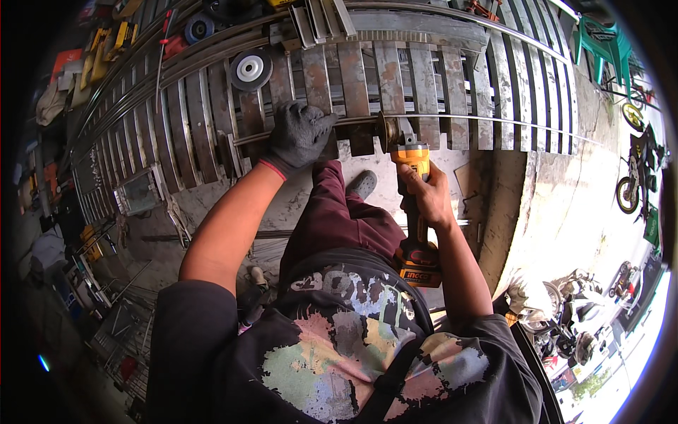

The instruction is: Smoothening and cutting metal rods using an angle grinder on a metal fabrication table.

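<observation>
My left hand (299,134), in a dark grey work glove, is closed around a long thin metal rod (487,119) that lies across the near edge of the slatted metal bench (353,78). Bare, my right hand (428,194) grips the body of a yellow and black cordless angle grinder (412,157), its battery end hanging toward my waist. The grinder's disc (385,131) stands upright at the rod, just right of my gloved hand. Whether the disc is spinning, I cannot tell.
On the bench rest a loose flap disc (251,69) and metal channel pieces (321,21). Yellow tools (106,49) crowd the far left. A green plastic chair (607,49) stands at far right, with motorcycles (628,194) beyond. My foot (363,184) is under the bench's near edge.
</observation>
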`<state>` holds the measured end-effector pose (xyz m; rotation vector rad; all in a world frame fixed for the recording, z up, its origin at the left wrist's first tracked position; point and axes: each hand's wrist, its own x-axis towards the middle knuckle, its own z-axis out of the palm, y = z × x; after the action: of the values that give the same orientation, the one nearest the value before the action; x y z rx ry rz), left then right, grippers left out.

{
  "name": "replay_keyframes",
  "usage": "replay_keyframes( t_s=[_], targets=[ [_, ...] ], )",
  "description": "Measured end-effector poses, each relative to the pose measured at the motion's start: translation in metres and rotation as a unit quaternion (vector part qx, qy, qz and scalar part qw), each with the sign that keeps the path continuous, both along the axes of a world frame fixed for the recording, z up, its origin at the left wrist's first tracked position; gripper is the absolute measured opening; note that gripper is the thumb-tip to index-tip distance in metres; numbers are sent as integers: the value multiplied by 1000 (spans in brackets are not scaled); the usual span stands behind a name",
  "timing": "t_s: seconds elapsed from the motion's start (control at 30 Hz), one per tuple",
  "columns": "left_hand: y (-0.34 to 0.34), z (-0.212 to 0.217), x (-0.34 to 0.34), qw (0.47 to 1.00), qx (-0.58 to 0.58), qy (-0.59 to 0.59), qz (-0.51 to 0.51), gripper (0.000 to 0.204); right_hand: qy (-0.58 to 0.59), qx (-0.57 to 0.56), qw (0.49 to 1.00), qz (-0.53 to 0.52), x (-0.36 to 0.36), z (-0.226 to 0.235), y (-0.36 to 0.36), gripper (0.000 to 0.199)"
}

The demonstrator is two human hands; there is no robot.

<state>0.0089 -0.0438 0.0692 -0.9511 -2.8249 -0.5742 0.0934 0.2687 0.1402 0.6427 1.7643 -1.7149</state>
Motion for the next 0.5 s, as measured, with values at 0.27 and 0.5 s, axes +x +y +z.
replay_keyframes(
  t_s=[0.27,0.5],
  targets=[
    [1,-2,-2,999,24,34,-5,32,-3,14,1000,6,1,-1,1,35],
    [1,2,-4,999,30,24,-4,32,6,18,1000,9,5,-11,3,33]
  ],
)
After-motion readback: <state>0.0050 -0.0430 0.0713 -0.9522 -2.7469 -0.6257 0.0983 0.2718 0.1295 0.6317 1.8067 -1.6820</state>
